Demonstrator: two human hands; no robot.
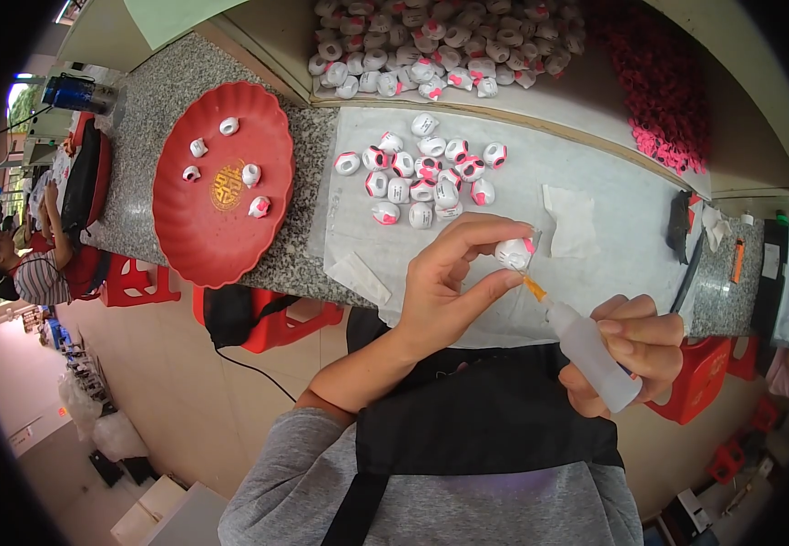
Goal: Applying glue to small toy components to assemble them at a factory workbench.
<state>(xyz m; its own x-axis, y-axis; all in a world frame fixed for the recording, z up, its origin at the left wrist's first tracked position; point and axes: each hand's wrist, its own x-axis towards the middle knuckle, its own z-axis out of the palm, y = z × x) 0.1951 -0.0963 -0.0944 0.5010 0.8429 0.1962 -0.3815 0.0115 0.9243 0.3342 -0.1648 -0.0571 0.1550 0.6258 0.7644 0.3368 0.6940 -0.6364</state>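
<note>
My left hand (442, 289) pinches a small white rounded plastic piece with a pink part (511, 254) between thumb and fingertips, above the white sheet. My right hand (647, 341) is wrapped round a translucent white squeeze bottle (593, 357), held tilted. Its narrow orange nozzle (534, 290) points up at the underside of the piece, near my left thumb; whether it touches cannot be made out. Beyond my left hand, a cluster of similar white and pink pieces (427, 169) lies on the white sheet (522, 146). Some show dark round openings.
To the left, a red scalloped tray (168, 205) bears several similar pieces. A compartment behind holds a heap of white pieces (449, 45) and bright pink parts (663, 109). A folded white paper (570, 221) lies right of the cluster. Another person (44, 268) sits far left.
</note>
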